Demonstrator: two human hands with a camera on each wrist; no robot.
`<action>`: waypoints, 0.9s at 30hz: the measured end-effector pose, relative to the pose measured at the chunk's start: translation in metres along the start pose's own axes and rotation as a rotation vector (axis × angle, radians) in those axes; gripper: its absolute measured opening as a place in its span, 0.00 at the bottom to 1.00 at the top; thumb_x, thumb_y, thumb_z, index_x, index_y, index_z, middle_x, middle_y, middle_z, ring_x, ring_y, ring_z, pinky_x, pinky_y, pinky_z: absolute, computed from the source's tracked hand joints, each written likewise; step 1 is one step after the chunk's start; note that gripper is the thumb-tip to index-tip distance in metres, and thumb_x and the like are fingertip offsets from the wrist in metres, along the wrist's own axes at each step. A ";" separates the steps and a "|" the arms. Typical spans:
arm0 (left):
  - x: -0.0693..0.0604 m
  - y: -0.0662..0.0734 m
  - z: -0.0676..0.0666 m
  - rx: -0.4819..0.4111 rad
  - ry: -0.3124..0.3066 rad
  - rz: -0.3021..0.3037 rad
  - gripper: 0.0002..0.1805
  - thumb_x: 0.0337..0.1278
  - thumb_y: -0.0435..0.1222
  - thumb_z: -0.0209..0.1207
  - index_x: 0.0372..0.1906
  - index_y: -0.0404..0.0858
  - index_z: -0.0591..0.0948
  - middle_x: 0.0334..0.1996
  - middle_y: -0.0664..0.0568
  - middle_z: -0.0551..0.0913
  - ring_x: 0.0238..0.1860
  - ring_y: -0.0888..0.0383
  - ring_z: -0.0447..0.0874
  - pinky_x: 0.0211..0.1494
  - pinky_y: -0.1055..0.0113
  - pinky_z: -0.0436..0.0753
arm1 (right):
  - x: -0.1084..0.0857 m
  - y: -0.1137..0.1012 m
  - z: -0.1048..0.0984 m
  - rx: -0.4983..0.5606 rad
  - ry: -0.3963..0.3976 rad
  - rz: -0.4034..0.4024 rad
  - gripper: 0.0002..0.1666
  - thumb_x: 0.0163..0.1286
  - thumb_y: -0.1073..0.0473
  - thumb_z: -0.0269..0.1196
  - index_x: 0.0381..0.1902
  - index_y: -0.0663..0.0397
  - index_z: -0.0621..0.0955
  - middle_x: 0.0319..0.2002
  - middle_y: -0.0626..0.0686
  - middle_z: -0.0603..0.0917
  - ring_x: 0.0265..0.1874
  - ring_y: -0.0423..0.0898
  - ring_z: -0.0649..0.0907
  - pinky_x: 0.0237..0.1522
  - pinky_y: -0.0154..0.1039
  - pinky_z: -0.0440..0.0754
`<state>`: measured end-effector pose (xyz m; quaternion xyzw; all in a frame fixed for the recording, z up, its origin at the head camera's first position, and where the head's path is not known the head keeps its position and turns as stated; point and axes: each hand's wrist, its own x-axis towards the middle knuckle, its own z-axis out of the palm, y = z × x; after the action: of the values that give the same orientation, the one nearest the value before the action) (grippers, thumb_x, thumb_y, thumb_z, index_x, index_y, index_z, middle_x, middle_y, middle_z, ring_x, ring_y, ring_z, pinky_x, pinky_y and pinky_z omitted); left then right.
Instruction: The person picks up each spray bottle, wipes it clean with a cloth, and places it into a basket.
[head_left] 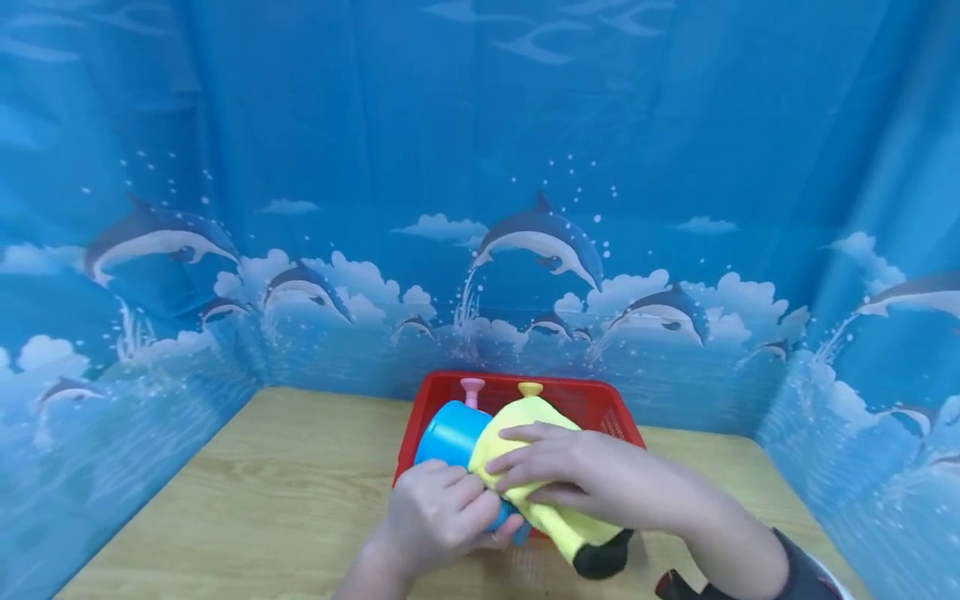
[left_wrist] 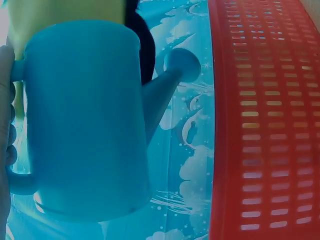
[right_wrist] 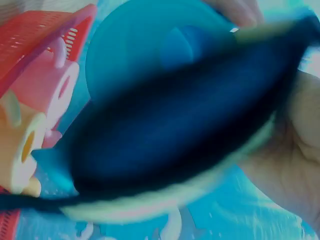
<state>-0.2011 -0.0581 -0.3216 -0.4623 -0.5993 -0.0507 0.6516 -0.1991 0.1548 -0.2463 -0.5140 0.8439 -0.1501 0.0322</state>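
My left hand (head_left: 442, 510) grips the handle of a blue watering can (head_left: 452, 431), fingers curled round it. In the left wrist view the can's body (left_wrist: 87, 120) fills the left side, its spout (left_wrist: 162, 97) slanting up to the right. My right hand (head_left: 592, 475) lies with fairly straight fingers on a soft yellow cloth item (head_left: 517, 421) with black parts, pressed against the can. Its dark, blurred side (right_wrist: 185, 120) covers the middle of the right wrist view. The cloth item's exact kind is unclear.
Behind the hands a red perforated basket (head_left: 618, 412) stands on the wooden table (head_left: 300, 467). A pink watering can (right_wrist: 47, 82) and a yellow watering can (right_wrist: 22, 145) are in it. A dolphin-print curtain (head_left: 480, 167) surrounds the table.
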 end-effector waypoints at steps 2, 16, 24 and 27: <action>0.002 -0.001 0.001 0.021 0.020 0.030 0.24 0.67 0.48 0.49 0.12 0.48 0.66 0.08 0.63 0.66 0.10 0.69 0.58 0.18 0.83 0.51 | -0.010 0.002 -0.001 0.039 0.002 -0.026 0.25 0.68 0.62 0.61 0.60 0.36 0.77 0.62 0.37 0.77 0.69 0.49 0.69 0.57 0.38 0.78; 0.005 0.009 -0.004 -0.055 0.039 0.013 0.24 0.66 0.48 0.50 0.12 0.48 0.66 0.08 0.64 0.66 0.11 0.71 0.60 0.21 0.85 0.50 | 0.020 0.006 0.007 0.103 0.013 0.043 0.20 0.76 0.52 0.51 0.64 0.34 0.74 0.67 0.36 0.70 0.72 0.41 0.63 0.65 0.44 0.72; 0.014 0.013 -0.002 -0.100 0.082 0.040 0.26 0.68 0.46 0.47 0.11 0.49 0.63 0.08 0.64 0.61 0.10 0.72 0.55 0.20 0.83 0.47 | 0.054 0.013 0.010 0.218 -0.110 0.106 0.27 0.76 0.51 0.50 0.71 0.31 0.64 0.70 0.33 0.64 0.72 0.37 0.62 0.66 0.40 0.70; 0.014 0.013 -0.002 -0.101 0.089 0.043 0.26 0.70 0.46 0.45 0.11 0.49 0.63 0.08 0.64 0.61 0.10 0.72 0.53 0.20 0.82 0.46 | 0.057 0.015 0.011 0.226 -0.120 0.111 0.28 0.77 0.50 0.50 0.72 0.31 0.62 0.71 0.33 0.64 0.71 0.36 0.63 0.65 0.39 0.70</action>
<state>-0.1879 -0.0450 -0.3164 -0.5046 -0.5563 -0.0874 0.6545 -0.2366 0.1085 -0.2551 -0.4676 0.8455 -0.2109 0.1485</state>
